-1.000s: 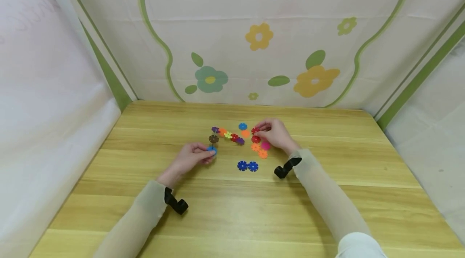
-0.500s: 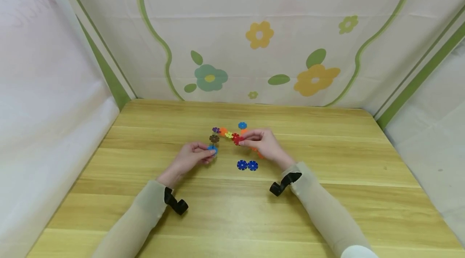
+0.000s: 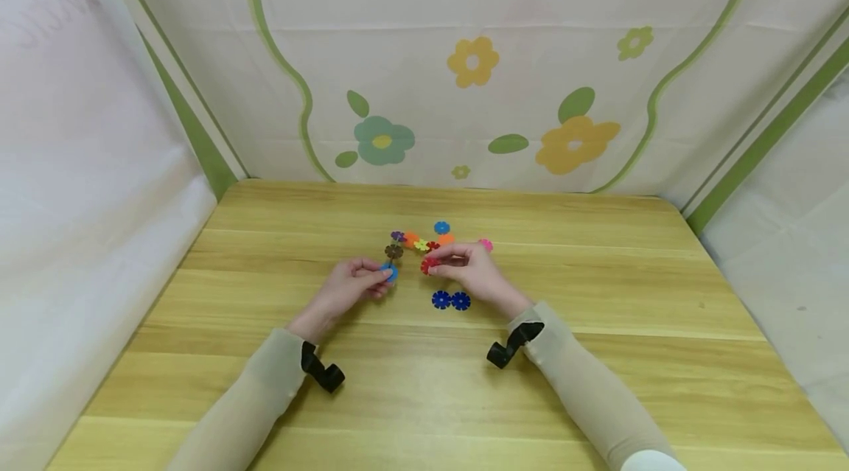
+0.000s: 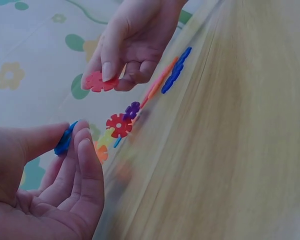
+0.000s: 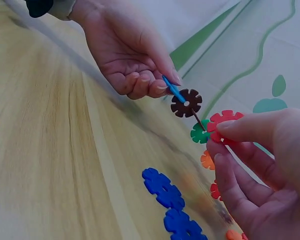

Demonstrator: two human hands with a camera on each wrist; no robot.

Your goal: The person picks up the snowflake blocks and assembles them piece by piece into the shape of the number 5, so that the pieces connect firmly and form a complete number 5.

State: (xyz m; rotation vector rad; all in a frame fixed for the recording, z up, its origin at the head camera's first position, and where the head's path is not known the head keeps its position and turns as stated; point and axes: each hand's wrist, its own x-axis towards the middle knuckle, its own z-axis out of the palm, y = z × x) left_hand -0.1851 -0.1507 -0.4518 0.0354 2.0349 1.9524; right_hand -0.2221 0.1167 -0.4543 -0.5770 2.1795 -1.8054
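In the head view my left hand [image 3: 351, 288] pinches a light blue snowflake disc [image 3: 389, 273] between thumb and fingers. That disc is slotted to a brown disc [image 5: 186, 103], from which a chain runs back: a green disc [image 5: 199, 132], an orange disc [image 3: 411, 240], a yellow disc [image 3: 421, 244], a red disc [image 4: 119, 125] and a purple disc [image 4: 132, 110]. With thumb and fingertips my right hand [image 3: 479, 273] holds a loose red snowflake disc [image 5: 223, 126], just right of the blue one and apart from it.
Two joined dark blue discs [image 3: 451, 300] lie on the wooden table [image 3: 424, 397] in front of the right hand. Behind it lie a light blue disc [image 3: 441, 228], an orange disc [image 3: 446, 239] and a pink disc [image 3: 486, 245]. A flowered cloth [image 3: 411, 73] stands along the back.
My right hand has taken a red disc from the loose ones at the right and brought it left, near the left hand. The left hand has stayed almost still with its blue disc.
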